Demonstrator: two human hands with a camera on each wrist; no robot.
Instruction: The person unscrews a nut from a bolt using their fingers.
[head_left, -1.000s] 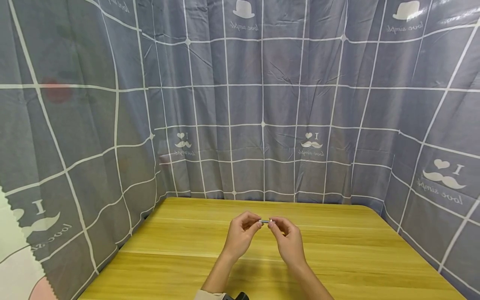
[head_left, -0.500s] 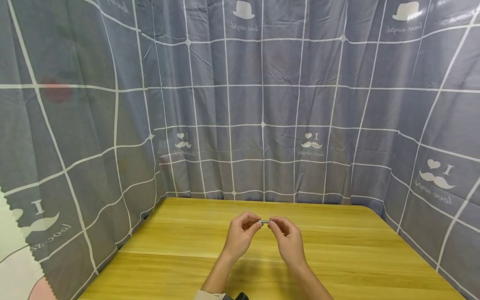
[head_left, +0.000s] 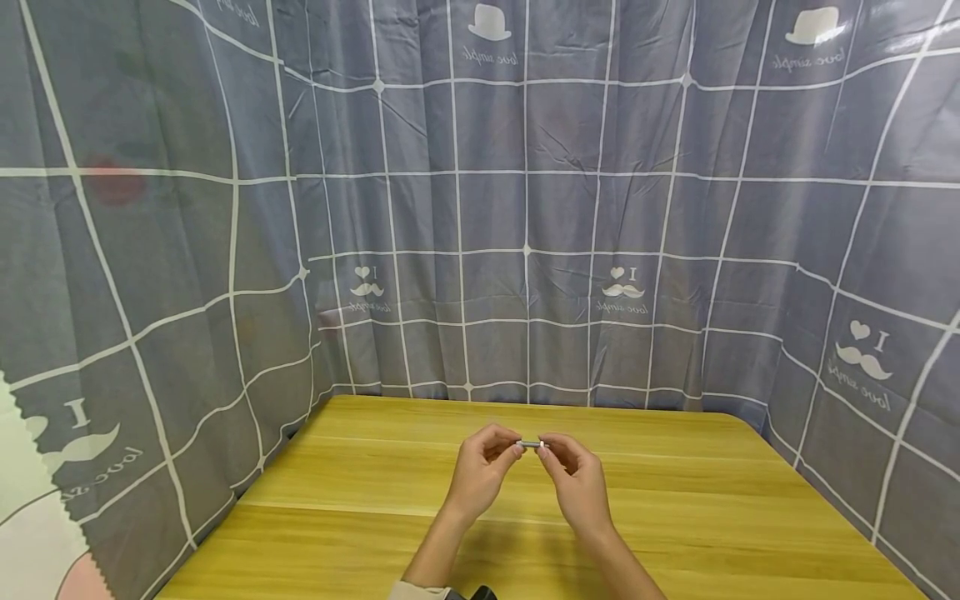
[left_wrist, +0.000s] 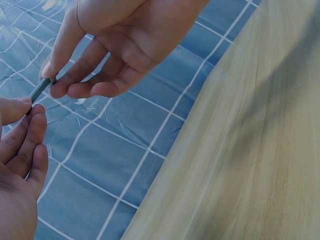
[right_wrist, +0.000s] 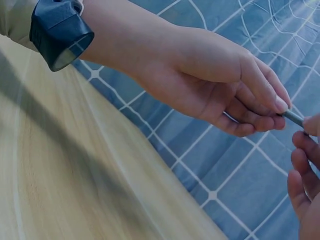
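Note:
A thin grey metal bolt (head_left: 530, 444) lies roughly level between my two hands above the table, in the middle of the head view. My left hand (head_left: 477, 473) pinches its left end between thumb and fingertips. At the other end, my right hand (head_left: 582, 483) pinches it the same way. In the left wrist view the threads of the bolt (left_wrist: 39, 91) show plainly. A small dark metal piece sits by the right fingertips, mostly covered; whether it is a nut or the bolt's head I cannot tell. The right wrist view shows just a short stretch of shank.
A yellow wood-grain table (head_left: 360, 483) spreads beneath both hands. Grey curtains (head_left: 491, 208) with white grid lines hang behind it and along both sides. A dark wrist camera (right_wrist: 61, 32) is strapped to the left wrist, below a beige sleeve.
Both hands stay in place, pinching the bolt. Only the right fingertips shift slightly at its end, where a small white spot disappears and then shows again.

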